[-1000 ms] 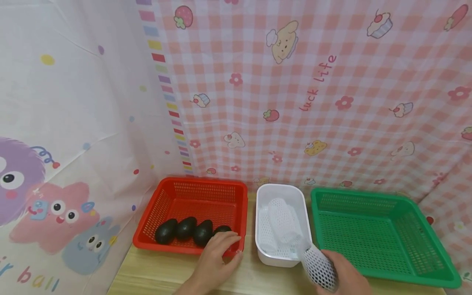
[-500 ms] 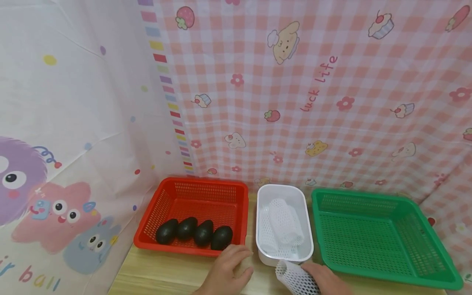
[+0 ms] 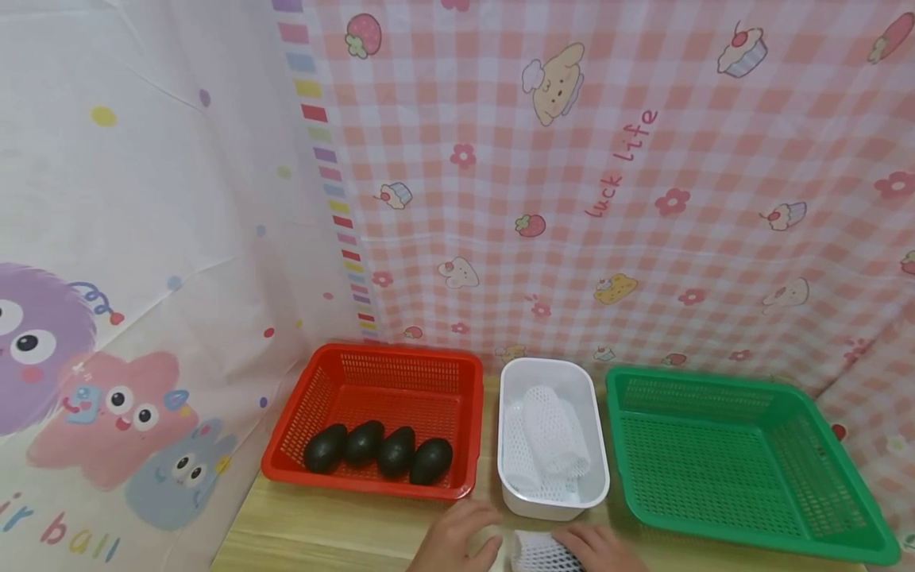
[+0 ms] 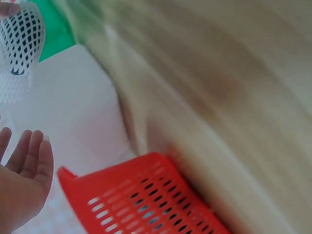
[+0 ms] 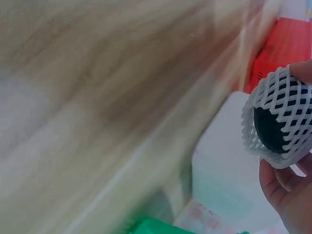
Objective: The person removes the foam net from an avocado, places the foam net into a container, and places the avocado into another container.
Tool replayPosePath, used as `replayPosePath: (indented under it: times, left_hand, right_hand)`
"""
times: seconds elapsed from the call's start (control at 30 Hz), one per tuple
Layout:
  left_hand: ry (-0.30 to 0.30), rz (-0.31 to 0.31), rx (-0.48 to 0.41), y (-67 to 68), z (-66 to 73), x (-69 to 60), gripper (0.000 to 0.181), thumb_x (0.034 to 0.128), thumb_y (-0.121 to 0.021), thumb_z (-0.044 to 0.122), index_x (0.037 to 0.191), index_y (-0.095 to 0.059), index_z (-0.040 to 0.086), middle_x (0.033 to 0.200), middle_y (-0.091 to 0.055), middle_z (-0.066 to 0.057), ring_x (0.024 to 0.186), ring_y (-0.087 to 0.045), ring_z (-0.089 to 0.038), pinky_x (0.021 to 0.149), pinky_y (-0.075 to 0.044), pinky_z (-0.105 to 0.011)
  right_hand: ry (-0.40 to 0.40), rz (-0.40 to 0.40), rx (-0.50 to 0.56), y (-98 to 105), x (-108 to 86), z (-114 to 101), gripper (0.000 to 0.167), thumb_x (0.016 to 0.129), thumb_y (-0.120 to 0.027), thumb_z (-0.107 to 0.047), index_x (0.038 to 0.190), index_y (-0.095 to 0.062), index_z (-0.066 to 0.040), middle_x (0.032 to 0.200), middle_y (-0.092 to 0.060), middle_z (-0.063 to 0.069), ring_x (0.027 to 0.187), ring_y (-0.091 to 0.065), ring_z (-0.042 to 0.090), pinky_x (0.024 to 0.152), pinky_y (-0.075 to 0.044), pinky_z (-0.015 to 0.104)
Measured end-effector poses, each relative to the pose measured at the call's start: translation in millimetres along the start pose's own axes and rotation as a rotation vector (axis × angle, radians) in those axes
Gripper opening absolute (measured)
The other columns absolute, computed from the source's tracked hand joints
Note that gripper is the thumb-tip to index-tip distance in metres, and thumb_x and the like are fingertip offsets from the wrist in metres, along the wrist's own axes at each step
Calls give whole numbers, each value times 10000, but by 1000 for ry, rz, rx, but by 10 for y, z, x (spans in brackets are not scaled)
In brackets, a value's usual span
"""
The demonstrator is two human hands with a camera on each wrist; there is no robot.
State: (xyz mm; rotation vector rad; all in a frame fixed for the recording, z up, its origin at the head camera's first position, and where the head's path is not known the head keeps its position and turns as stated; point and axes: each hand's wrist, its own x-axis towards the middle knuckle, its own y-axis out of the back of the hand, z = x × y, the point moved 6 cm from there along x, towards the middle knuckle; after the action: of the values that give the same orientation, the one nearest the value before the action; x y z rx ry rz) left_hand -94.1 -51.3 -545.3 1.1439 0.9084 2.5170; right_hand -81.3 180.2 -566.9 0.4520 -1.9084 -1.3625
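My right hand [image 3: 596, 548] grips a white foam net sleeve [image 3: 538, 552] at the front of the table. Inside the sleeve sits a dark avocado [image 5: 268, 129], its end showing at the sleeve's mouth in the right wrist view. Just to the left, my left hand [image 3: 457, 542] hovers with its fingers loosely bent, apart from the sleeve and holding nothing. The left wrist view shows that hand [image 4: 29, 180] palm up, below the sleeve. Several bare avocados [image 3: 430, 461] lie in a row along the near side of the red basket [image 3: 372, 485].
A white tub [image 3: 503, 469] with several foam net sleeves [image 3: 554, 433] stands between the red basket and a green basket [image 3: 715, 453] on the right. All three rest on a wooden table [image 3: 307, 524]. Printed cloth [image 3: 500, 183] hangs behind them.
My right hand has brought the sleeved avocado left and nearer to my body. My left hand has drawn back from the red basket toward the sleeve.
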Motion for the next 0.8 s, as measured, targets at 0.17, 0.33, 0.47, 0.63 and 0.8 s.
replayPosePath:
  times: [0.17,0.33,0.47,0.63,0.8]
  left_hand:
    - [-43,-5,11,-145,-90,-100,278,808,-834,66,1073,-755,104,1080,-719,3,1016,-668,-143,934,-522,-240]
    - [-11,-54,-21,-255,-162,-160,247,840,-814,70,1079,-755,88,1086,-718,4,1016,-659,-134,927,-523,-236]
    - [6,-73,-32,-307,-183,-182,241,834,-815,74,1067,-753,86,1081,-720,4,1007,-659,-132,918,-528,-249]
    - [31,-118,-6,-375,-188,-194,193,856,-789,94,1044,-753,115,1062,-727,8,1004,-658,-118,916,-528,-254]
    - [104,-215,-18,-421,-209,-213,144,901,-743,109,1043,-758,130,1056,-713,33,1002,-635,-86,907,-521,-224]
  right_hand:
    - [8,-45,32,-174,-10,24,571,911,-730,-586,1195,-694,-92,1066,-689,49,895,-632,176,725,-545,306]
    - [-47,-169,117,-324,-21,61,569,953,-686,-572,1224,-680,-71,1100,-680,73,935,-635,190,732,-550,326]
    - [-95,-214,125,-387,-21,63,592,938,-686,-596,1231,-678,-81,1122,-679,68,949,-637,199,698,-529,316]
    - [-204,-305,120,-441,-18,58,672,905,-667,-672,1258,-668,-101,1177,-675,53,1009,-631,222,712,-492,337]
    - [-281,-364,123,-473,-28,67,737,896,-649,-703,1301,-654,-87,1232,-670,72,1086,-632,261,771,-499,390]
